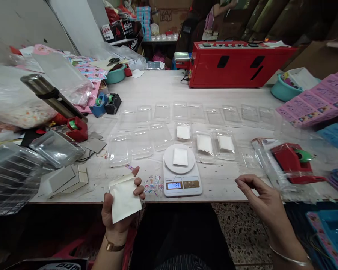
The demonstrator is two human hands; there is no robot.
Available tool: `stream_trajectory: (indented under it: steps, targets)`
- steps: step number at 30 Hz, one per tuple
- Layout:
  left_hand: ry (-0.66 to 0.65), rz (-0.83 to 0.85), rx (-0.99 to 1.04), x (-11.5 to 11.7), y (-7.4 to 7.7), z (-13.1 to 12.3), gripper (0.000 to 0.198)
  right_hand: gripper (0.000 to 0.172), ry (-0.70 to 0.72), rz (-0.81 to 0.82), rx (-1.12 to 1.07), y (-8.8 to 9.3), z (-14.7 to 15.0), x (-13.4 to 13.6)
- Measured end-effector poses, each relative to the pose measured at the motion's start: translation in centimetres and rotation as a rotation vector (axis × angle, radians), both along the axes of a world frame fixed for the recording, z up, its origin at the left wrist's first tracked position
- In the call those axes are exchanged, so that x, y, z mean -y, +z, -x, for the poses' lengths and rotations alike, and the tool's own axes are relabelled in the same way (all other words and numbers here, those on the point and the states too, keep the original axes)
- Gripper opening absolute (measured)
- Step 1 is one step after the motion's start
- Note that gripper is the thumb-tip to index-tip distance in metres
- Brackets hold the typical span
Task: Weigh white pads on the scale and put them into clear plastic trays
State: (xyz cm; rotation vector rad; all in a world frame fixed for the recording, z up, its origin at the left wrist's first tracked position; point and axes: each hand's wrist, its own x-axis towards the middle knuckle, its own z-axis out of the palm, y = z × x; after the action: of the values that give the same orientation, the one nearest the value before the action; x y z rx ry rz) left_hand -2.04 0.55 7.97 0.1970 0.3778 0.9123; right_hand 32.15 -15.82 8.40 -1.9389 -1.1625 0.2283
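My left hand (121, 204) is closed around a small stack of cream-white square papers (125, 197), held up just in front of the table's near edge. To its right stands a white digital scale (196, 191), its display reading what looks like 18.8. A similar white paper stack (180, 157) rests on the scale's round plate. My right hand (259, 198) is over the table edge right of the scale, thumb and forefinger drawn together, with nothing visible between them. A sheet of small cartoon stickers (154, 184) lies between my left hand and the scale.
Clear plastic trays (180, 110) stand in rows behind the scale; some contain white paper stacks (204, 143). Red tape dispensers (291, 161) sit at both sides. A red machine (236, 65) stands at the back; pink boxes (312, 97) are piled at right, grey card pieces (70, 180) at left.
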Motion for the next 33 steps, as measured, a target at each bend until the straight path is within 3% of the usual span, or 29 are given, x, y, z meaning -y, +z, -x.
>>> stream_trajectory:
  steps: [6,13,18,22,26,33]
  targets:
    - [-0.017,-0.002,0.005,0.2,0.4,0.0,0.122,0.02,-0.118,-0.004,-0.053,-0.4,0.4,1.8]
    - [-0.055,0.011,0.02,0.1,0.0,-0.1,0.115,0.016,-0.039,-0.043,0.003,0.5,0.9,0.4]
    - [-0.122,-0.004,0.005,0.6,-0.3,-0.9,0.099,0.013,0.081,-0.086,0.033,1.0,3.1,-1.8]
    - [-0.34,0.013,-0.004,2.6,-1.3,-3.3,0.088,0.007,0.303,-0.161,0.023,1.4,7.0,-3.8]
    - [-0.523,-0.021,-0.022,4.9,-2.7,-6.5,0.083,0.022,0.482,-0.158,0.112,1.7,10.1,-5.0]
    - [-0.554,-0.099,-0.047,5.7,-3.1,-8.4,0.096,0.02,0.518,-0.177,0.21,2.2,11.3,-5.6]
